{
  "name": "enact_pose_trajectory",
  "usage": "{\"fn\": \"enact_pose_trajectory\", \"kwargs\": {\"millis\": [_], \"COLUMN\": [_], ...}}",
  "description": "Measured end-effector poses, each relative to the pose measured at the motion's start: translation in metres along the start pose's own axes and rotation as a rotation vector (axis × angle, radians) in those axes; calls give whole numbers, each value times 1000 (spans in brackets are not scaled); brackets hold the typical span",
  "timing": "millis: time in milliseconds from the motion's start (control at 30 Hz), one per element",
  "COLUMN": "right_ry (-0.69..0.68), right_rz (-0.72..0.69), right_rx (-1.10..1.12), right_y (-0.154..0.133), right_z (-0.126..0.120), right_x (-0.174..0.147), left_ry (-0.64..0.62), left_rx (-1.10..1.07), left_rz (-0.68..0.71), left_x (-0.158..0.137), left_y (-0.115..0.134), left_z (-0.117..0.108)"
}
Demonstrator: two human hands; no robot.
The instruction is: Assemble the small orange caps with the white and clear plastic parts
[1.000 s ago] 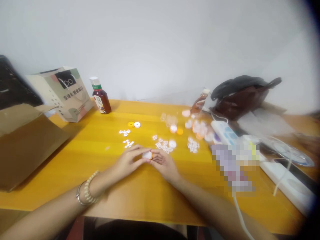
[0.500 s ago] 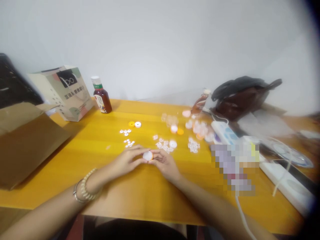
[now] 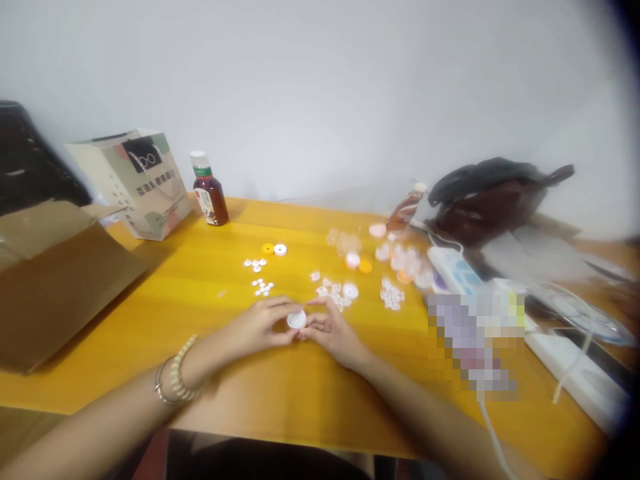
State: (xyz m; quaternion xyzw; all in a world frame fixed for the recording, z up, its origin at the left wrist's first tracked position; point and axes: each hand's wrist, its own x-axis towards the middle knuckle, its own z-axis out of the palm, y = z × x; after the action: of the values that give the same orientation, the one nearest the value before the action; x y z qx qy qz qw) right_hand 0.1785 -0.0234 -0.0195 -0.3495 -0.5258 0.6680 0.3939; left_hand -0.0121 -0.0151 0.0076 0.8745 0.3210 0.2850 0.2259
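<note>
Round white disc [image 3: 297, 320] is between the two hands, over the near-middle part of the bench [image 3: 300, 407], flat face toward the camera. Left hand [image 3: 273, 325] curls narrow on its left edge: fingers over the top, thumb below. Right hand [image 3: 327, 330] meets the right edge, also narrow, thumb low, index finger lifted off a bit. Whether the disc touches the bench: can't tell. Underside hidden.

Handling, my judgement: grip by the rim, left hand as the steady side, right fingertips doing the fine work. Press evenly round the edge, not at one spot, or it may tip or pop loose. Low over the bench is best, so a slip costs little. Thumbs off the face helps checking that it sits level.

Just beyond the hands: small white pieces [image 3: 263, 288], then white lattice pieces [image 3: 329, 291] with a white wheel [image 3: 351, 291] beside them. Reach over these with care; a sleeve-less wrist could still scatter them. Further back, yellow wheel [image 3: 268, 249] just beside a second white wheel [image 3: 281, 250]. Blurry translucent pieces [image 3: 407, 259] heap to the right. Capped bottle [image 3: 211, 200] stands upright back left, near a paper bag [image 3: 150, 193]; cardboard box [image 3: 65, 287] at far left.
</note>
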Motion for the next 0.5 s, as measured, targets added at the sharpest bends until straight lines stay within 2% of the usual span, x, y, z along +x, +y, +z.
{"fn": "enact_pose_trajectory", "kwargs": {"millis": [100,200,267,367,433,467,500], "right_ry": [-4,19,151,516,697,758,761], "right_rz": [19,-18,-106,-240,-215,-198,-179], "right_rx": [-119,-343,-525,-869,-1052,-1148,-1237], "right_y": [-5,-20,-36,-59,-69,-70,-71], "right_z": [-2,-17,-38,-85,-118,-132,-145], "right_x": [-2,0,3,6,7,7,7], "left_ry": [-3,-36,-46,-31,-26,-34,-47], "left_rx": [43,94,117,122,129,136,141], "left_rz": [-28,-63,-63,-35,-26,-30,-37], "left_x": [0,-1,-2,-3,-4,-4,-4], "left_y": [2,2,-2,-7,-7,-6,-5], "left_z": [3,5,7,12,14,15,15]}}
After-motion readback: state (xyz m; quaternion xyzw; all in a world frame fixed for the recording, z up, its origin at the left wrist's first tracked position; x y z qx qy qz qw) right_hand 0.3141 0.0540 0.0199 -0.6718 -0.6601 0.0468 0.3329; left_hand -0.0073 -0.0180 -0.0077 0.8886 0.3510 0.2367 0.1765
